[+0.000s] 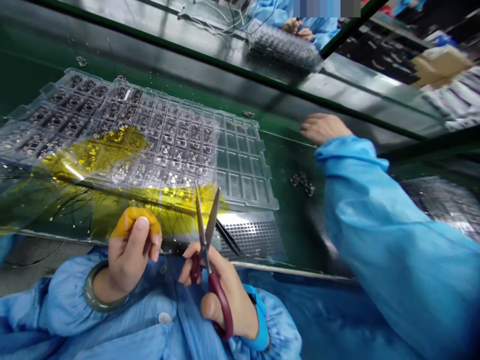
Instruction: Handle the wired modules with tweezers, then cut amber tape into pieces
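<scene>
My left hand is closed, thumb against fingers, on the edge of a see-through yellow film sheet. The film covers my fingertips and stretches over the trays in front. In my right hand is a pair of scissors with dark red handles. Its blades are spread and point away from me, over the film's right part. Beyond lie see-through plastic trays, with small electronic parts in many of their compartments. Black tweezers lie right of the blades, on a perforated metal sheet.
A co-worker's arm in a blue sleeve reaches over the bench from the right. Loose small parts lie near that arm. Thin black wires are under the film. Another person's hands are behind the metal rail, by stacked trays.
</scene>
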A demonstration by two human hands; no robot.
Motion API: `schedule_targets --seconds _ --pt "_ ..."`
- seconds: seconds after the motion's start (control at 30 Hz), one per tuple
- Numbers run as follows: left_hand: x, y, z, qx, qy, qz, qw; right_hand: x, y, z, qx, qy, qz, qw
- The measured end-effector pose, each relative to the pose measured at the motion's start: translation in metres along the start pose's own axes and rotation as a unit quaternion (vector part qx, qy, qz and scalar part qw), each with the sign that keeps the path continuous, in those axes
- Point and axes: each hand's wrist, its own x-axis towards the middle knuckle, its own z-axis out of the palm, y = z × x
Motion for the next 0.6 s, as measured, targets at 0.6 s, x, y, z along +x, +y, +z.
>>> schedule_targets --seconds 0.6 --pt "0.000 -0.006 0.008 0.013 -0.011 0.019 1.000 0.006 -0.012 0.006 -0.070 -0.043 0.023 0.996"
